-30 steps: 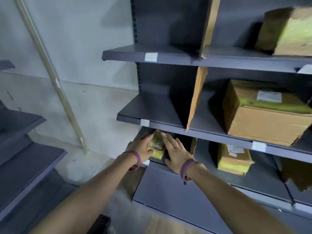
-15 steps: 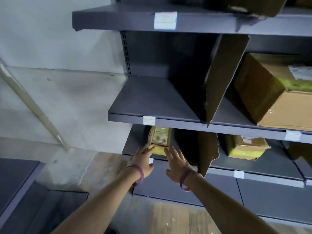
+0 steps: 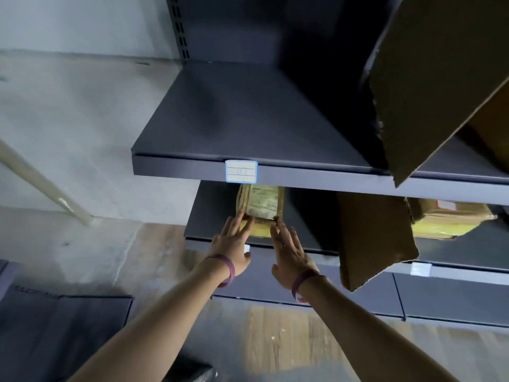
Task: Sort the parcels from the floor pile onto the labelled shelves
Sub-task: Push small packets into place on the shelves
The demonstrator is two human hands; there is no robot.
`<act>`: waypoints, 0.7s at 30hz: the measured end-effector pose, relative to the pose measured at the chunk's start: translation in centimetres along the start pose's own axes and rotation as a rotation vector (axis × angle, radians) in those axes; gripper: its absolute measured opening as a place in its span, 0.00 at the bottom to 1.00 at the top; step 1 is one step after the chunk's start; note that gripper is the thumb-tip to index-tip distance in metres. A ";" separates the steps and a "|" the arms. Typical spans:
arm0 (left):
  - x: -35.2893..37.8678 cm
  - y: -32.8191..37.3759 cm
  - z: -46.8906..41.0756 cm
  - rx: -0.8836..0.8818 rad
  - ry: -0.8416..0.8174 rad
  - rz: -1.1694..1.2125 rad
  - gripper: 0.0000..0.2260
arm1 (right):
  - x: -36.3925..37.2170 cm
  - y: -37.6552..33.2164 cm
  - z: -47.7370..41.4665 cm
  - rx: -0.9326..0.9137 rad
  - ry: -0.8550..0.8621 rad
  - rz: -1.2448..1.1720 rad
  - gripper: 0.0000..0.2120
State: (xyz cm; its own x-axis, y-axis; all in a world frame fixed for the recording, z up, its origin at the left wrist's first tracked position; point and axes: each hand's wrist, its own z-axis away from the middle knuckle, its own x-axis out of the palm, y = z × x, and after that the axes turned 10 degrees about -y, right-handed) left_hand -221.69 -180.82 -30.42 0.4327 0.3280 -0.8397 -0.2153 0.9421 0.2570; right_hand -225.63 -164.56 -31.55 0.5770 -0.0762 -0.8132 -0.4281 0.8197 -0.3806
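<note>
Item 1: pale pole [image 3: 41,186], far left, leaning against the grey wall.

Item 2: your left hand [image 3: 232,245], purple band at the wrist. Fingers straight and spread, palm flat; the fingertips touch the near left corner of the parcel [image 3: 261,209]. Nothing is gripped.

Item 3: the parcel, small, tan and yellow, printed slip on its top face. It lies on the lower shelf [image 3: 209,216], near the front edge, left of the cardboard divider [image 3: 371,238].

Item 4: white label [image 3: 241,171] with blue border, stuck on the front lip of the upper shelf [image 3: 248,114], directly above the parcel. Handwriting on it is too faint to read with certainty.

Item 5: your right hand [image 3: 290,250], also banded. Fingers extended and slightly apart, tips against the parcel's near right corner. Flat contact, no clasp.

Item 6: second parcel [image 3: 446,219], yellow-taped, on the same lower shelf, right of the divider.

Item 7: larger cardboard sheet [image 3: 429,78], upper right, standing tilted on the upper shelf.
</note>
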 end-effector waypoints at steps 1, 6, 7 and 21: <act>0.1 -0.2 -0.5 0.003 0.010 -0.001 0.37 | 0.1 0.1 -0.4 -0.003 0.007 -0.006 0.43; -0.6 -0.1 -2.8 -0.003 0.049 0.038 0.39 | -0.7 0.1 -2.9 -0.020 0.053 -0.025 0.43; -1.0 0.0 -3.3 -0.014 0.041 0.042 0.39 | -1.0 0.1 -3.4 -0.015 0.060 -0.028 0.43; -2.6 0.0 -5.2 -0.051 0.064 0.029 0.36 | -1.9 -0.2 -5.8 0.027 0.085 -0.007 0.42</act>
State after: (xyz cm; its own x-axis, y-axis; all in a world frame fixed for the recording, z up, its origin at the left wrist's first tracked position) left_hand -227.36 -182.05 -30.71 0.3691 0.3482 -0.8617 -0.2715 0.9271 0.2583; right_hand -230.67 -167.84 -32.43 0.5183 -0.1291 -0.8454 -0.4047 0.8338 -0.3755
